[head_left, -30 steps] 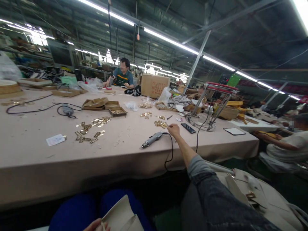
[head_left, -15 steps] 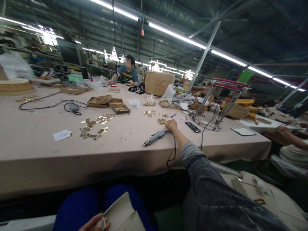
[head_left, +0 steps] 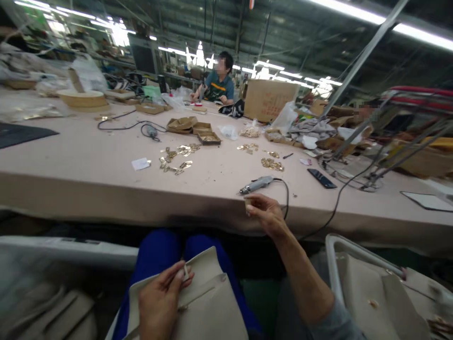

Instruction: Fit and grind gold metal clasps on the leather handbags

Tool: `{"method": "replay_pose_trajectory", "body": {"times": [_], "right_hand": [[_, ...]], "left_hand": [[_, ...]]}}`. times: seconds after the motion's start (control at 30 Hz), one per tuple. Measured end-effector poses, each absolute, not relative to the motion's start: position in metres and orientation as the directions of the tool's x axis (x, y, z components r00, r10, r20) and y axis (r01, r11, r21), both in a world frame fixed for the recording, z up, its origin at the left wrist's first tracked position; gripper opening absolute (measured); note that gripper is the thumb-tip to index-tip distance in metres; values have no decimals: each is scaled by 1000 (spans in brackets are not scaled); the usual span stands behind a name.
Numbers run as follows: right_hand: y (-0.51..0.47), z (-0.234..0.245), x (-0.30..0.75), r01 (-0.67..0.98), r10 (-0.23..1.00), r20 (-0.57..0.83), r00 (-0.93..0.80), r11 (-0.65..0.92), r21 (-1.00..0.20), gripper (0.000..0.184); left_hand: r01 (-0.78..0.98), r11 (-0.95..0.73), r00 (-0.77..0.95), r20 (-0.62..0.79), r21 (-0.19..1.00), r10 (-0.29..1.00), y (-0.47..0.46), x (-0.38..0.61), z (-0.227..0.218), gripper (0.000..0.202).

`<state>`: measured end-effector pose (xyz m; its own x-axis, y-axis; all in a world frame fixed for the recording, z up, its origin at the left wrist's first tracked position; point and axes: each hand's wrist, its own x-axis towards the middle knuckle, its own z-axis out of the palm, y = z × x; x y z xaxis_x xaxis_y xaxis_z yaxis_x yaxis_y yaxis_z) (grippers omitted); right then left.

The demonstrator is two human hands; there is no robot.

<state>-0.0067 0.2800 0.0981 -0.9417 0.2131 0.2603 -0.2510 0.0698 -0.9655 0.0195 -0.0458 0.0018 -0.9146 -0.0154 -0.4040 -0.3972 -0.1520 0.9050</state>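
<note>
My left hand point(head_left: 161, 300) rests low on my lap and pinches a short strap on a cream bag panel point(head_left: 205, 302). My right hand point(head_left: 267, 215) hovers at the near table edge, fingers pinched on a small gold metal piece point(head_left: 247, 202). Just beyond it on the pale table point(head_left: 88, 156) lies a grey electric screwdriver point(head_left: 256, 184) with a black cord. A heap of gold fittings point(head_left: 272, 164) lies farther back, and more gold plates point(head_left: 177, 158) are scattered to the left.
A black phone point(head_left: 321, 178) lies right of the screwdriver. Small brown boxes point(head_left: 193, 130), a large carton point(head_left: 269, 99) and a red-topped metal stand point(head_left: 399, 123) sit behind. A person in a green top point(head_left: 219, 85) works at the far side. Cream panels fill a bin point(head_left: 375, 288) at right.
My right hand has drawn back from the heap of gold fittings to the table edge, holding a small piece. The camera has tilted down, showing my left hand and the cream panel.
</note>
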Motion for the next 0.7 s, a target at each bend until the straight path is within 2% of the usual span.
{"method": "replay_pose_trajectory", "body": {"times": [0.13, 0.27, 0.33, 0.4, 0.47, 0.57, 0.7], "right_hand": [[189, 49, 21, -102, 123, 95, -988, -54, -993, 27], [134, 21, 35, -25, 85, 9, -996, -194, -981, 28], [123, 18, 39, -22, 80, 5, -997, -214, -977, 32], [119, 20, 43, -24, 59, 16, -998, -134, -991, 30], [119, 25, 46, -40, 34, 40, -999, 4, -999, 24], [116, 34, 53, -76, 3, 78, -997, 195, -978, 23], [117, 24, 62, -64, -71, 39, -997, 384, -921, 26]], "left_hand": [[-285, -198, -956, -292, 938, -6, -42, 30, 11, 45], [-279, -238, -958, -288, 930, -3, -45, 36, 7, 46], [-284, -226, -957, -290, 932, 9, -46, 39, 7, 44], [-280, -220, -959, -282, 934, 24, -47, 39, 6, 41], [-267, -224, -963, -266, 937, 34, -48, 39, 5, 39], [-249, -207, -968, -251, 946, 16, -49, 42, 9, 36], [-304, -132, -952, -307, 944, -4, -50, 51, 12, 35]]}}
